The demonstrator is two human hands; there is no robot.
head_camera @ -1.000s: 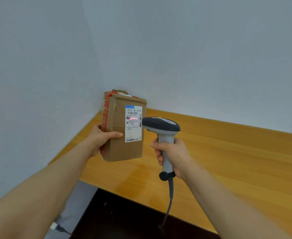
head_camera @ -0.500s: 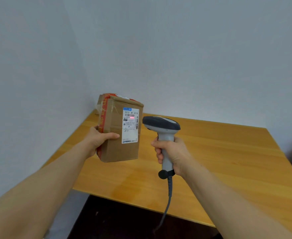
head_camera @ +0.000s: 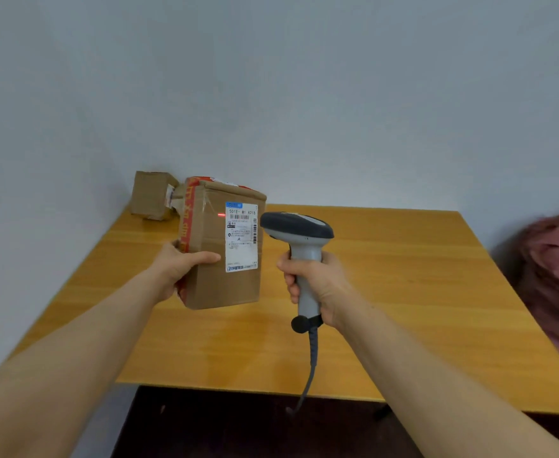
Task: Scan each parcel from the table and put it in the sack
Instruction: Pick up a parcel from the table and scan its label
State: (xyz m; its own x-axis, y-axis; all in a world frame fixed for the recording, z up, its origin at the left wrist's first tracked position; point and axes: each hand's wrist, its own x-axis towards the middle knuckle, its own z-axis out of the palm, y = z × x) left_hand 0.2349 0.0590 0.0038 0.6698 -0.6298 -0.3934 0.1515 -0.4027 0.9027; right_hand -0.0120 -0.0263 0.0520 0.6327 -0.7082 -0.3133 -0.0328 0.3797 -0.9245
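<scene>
The left hand (head_camera: 180, 266) grips a brown cardboard parcel with red tape and a white shipping label (head_camera: 223, 246), holding it upright above the yellow wooden counter (head_camera: 403, 292), thumb across its front face. The right hand (head_camera: 317, 285) is wrapped around the handle of a grey, dark-headed corded barcode scanner (head_camera: 299, 233), whose head points at the parcel. A short red scan line (head_camera: 221, 214) falls just left of the label. A second, smaller brown cardboard parcel (head_camera: 150, 195) sits at the counter's far-left corner against the wall. Blurred pinkish-red fabric (head_camera: 555, 269) lies beyond the counter's right edge.
</scene>
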